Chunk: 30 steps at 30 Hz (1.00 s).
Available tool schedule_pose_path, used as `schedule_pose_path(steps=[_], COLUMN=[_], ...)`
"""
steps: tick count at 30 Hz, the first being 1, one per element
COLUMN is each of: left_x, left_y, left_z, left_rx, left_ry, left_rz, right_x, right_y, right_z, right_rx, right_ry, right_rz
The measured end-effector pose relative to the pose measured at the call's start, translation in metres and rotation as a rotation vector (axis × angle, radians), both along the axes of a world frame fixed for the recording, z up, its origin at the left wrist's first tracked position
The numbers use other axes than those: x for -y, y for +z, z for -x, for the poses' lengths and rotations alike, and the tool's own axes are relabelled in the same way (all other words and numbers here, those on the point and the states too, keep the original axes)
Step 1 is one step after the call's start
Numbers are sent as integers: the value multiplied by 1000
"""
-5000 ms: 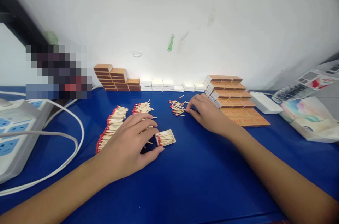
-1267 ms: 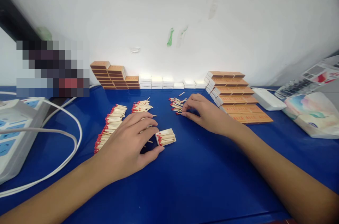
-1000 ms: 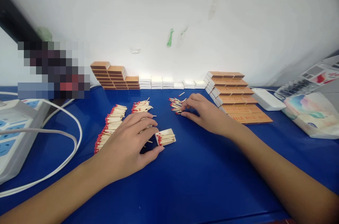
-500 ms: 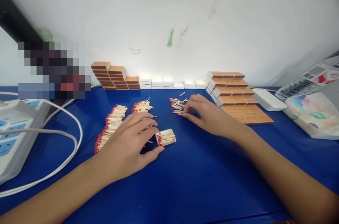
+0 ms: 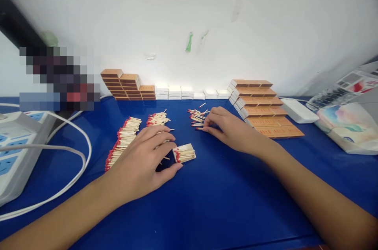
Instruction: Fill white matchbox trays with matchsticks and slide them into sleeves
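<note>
My left hand [image 5: 147, 149] holds the left end of a small white matchbox tray [image 5: 193, 156] between thumb and forefinger, the other fingers curled over the table. Red-headed matches [image 5: 185, 154] lie inside the tray, heads to the left. Thumb and forefinger of my right hand [image 5: 220, 124] are pinched on a match [image 5: 199, 128] at the near edge of a loose match pile [image 5: 196, 116]. Under and beside my left hand, a long row of matches [image 5: 125, 136] and another heap of matches [image 5: 158, 119] lie on the blue table; my hand hides part of them.
Brown matchboxes [image 5: 130, 80] and white tray stacks [image 5: 174, 92] line the wall. More matchboxes [image 5: 256, 102] rise in steps at right, beside a white device [image 5: 299, 110] and a tissue pack [image 5: 348, 128]. A power strip [image 5: 22, 151] and white cables [image 5: 88, 143] occupy the left.
My right hand has shifted slightly nearer and left, with the pinched match drawn a little toward me from the pile. My left hand and the tray stay in place.
</note>
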<state>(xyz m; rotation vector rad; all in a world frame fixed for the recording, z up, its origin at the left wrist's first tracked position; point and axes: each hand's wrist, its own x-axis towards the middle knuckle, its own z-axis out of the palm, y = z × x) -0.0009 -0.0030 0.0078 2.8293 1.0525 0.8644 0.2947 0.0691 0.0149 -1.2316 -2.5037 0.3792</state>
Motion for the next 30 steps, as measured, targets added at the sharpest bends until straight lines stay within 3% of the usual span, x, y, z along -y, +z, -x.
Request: schedule_pose_path(steps=[8,13,17,30], left_x=[-1,-1,-1,-1], left_y=[0,0,0,0], left_z=[0,-1,-2,-2], left_rx=[-6,-4,9,11], left_ry=[20,22,11,3], left_rz=[0,9,18,6], right_x=[34,49,51,47], right_y=[14,13,8,10], right_z=[23,40,43,39], right_rx=[-85,-69,-65,-69], right_ry=[142,229,255,213], right_rz=[-5,-70,-129,39])
